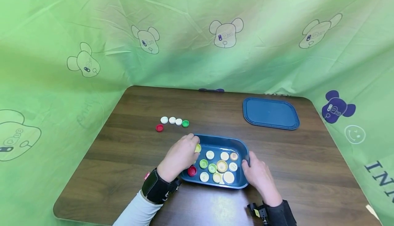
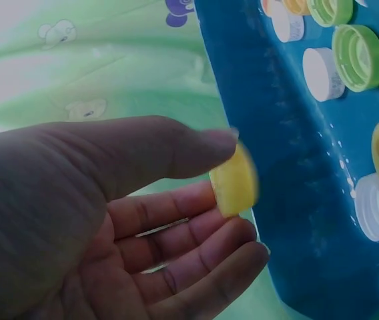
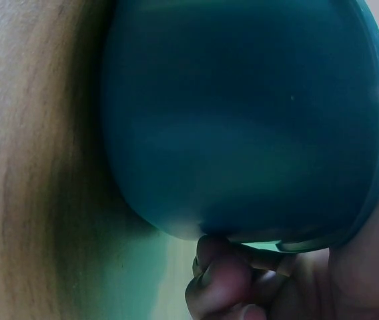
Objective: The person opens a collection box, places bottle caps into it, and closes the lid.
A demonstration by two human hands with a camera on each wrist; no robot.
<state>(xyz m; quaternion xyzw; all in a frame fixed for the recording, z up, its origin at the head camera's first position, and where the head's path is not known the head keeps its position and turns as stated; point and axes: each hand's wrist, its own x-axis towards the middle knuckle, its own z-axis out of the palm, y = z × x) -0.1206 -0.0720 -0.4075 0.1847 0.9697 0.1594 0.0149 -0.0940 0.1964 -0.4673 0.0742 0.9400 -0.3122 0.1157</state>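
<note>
A green cloth printed with cartoon bears is hanging around a dark wooden table [image 1: 129,171], and a person is sitting at its near edge with both hands at work. Toward the left of the tabletop, a short row of loose caps is lying in the open — a red cap [image 1: 159,128] nearest the left, then three white caps [image 1: 171,120] side by side, then a green cap [image 1: 185,123] closing the line.

The left hand [image 1: 180,157] is hovering over the left end of a blue tray [image 1: 243,150], thumb and forefinger pinching a yellow cap [image 1: 197,148] just above the tray's rim; the wrist view is showing the cap edge-on between the thumb tip and the finger, with the other fingers lying loosely curled beneath it. Inside the tray, a scatter of caps is resting on the floor — white, green, yellow and orange ones, with a single red one at the near left corner.

The right hand [image 1: 260,178] is gripping the tray's right end, fingers curling around the wall and under it. Farther back on the right, well apart from the tray, a blue lid [image 1: 271,113] is lying flat on the table.
</note>
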